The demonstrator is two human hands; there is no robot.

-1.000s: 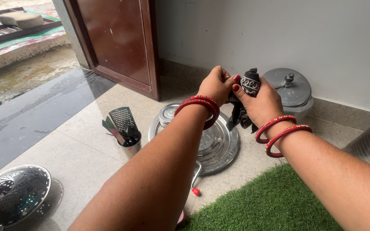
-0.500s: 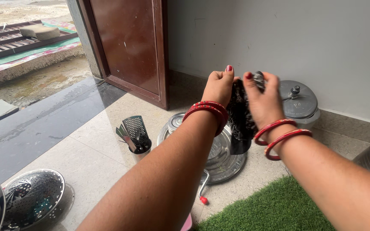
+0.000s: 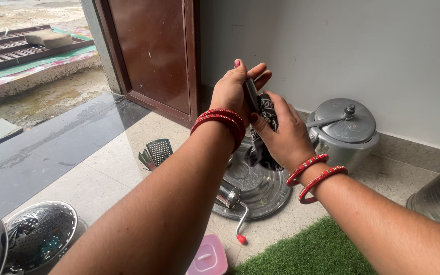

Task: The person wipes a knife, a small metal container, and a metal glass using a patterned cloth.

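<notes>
- Head view, setting: pale stone floor (image 3: pixel 113 168) beside a white wall (image 3: pixel 332 51); brown door (image 3: pixel 154 51) stands open onto a wet yard; a strip of green artificial turf (image 3: pixel 311 252) lies at lower right.
- Left hand (image 3: pixel 232 91): raised at chest height, thumb and fingers closed round a slim grey metal piece (image 3: pixel 252 94), kind cannot be told.
- Right hand (image 3: pixel 281 132): clamped on a black patterned cloth (image 3: pixel 263 127), which is pressed against that metal piece; the cloth's tail hangs over the steel plate (image 3: pixel 260 188).
- Change against the earlier head frames: a second ago the cloth was bunched between both hands; half a second ago it was drawn out long; now it is wrapped over the metal piece, and both hands are seen higher and further left.
- Judged meaning: the cloth has been regripped and the piece is being rubbed or dried; nothing has been set down.
- Newly in view: a pink lidded box (image 3: pixel 209 259) at the bottom edge.
- Counts: two hands; one cloth; one steel plate; one pressure cooker (image 3: pixel 342 132); one perforated steel basket (image 3: pixel 39 231); one utensil holder with a grater (image 3: pixel 158 152); one crank-handled steel tool (image 3: pixel 232 203) with a red knob; red bangles (image 3: pixel 220 119) stacked on both wrists, number per wrist not resolvable.
</notes>
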